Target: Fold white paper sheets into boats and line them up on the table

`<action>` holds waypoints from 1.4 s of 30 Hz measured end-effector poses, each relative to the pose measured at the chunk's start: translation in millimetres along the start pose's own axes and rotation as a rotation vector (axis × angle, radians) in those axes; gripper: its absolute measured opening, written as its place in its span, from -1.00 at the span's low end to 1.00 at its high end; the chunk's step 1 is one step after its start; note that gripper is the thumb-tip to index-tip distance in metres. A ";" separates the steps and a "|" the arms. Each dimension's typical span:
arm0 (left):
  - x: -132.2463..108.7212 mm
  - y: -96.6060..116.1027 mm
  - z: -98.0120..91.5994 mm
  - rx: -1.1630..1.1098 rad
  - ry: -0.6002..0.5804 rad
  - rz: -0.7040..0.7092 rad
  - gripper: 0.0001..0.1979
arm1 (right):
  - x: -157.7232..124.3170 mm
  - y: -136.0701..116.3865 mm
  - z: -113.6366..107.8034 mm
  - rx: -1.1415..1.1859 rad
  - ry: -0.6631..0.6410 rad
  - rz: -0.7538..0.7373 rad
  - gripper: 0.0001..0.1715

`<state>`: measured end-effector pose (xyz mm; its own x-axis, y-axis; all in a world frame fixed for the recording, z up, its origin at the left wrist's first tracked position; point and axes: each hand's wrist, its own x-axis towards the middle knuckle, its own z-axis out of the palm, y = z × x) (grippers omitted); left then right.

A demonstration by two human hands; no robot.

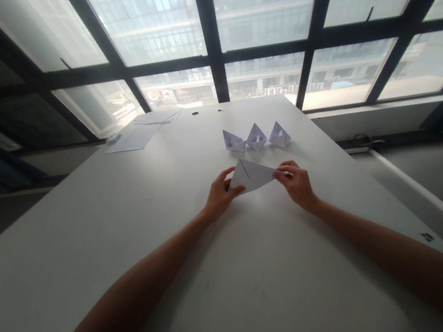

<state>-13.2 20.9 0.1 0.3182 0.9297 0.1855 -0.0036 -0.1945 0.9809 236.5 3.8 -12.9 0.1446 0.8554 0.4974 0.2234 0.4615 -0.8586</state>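
Note:
Between my two hands is a folded sheet of white paper (253, 176), roughly triangular, with a short dark line near its upper corner. My left hand (222, 194) grips its left side, thumb on the near face and fingers behind. At the right, my right hand (295, 181) pinches the pointed corner between thumb and fingertips. Just beyond stand three folded paper boats in a row: the left boat (233, 142), the middle boat (256, 138) and the right boat (279, 135). The fingers behind the paper are partly hidden.
The white table (129, 211) stretches away to large dark-framed windows. Flat paper sheets (132, 139) lie at its far left. Two small round dark spots, one of them a hole (195, 113), show near the far edge. A small dark label (427, 237) sits by the right edge.

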 end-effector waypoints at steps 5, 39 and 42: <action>1.9 -5.3 -1.5 0.027 -0.064 0.021 -0.14 | 2.8 3.0 -1.6 0.050 0.063 0.093 -0.70; -16.3 13.6 9.7 0.951 -0.435 0.473 -0.74 | 3.9 18.3 -18.8 -0.937 -0.153 -0.090 -0.85; -16.7 14.2 9.2 0.981 -0.536 0.481 -0.43 | -4.1 9.8 -10.0 -0.875 -0.226 -0.121 -0.82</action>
<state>-9.9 -0.3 10.4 0.8339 0.4957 0.2428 0.4155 -0.8533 0.3149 247.8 2.5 -22.1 -0.0988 0.8810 0.4628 0.8896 0.2866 -0.3556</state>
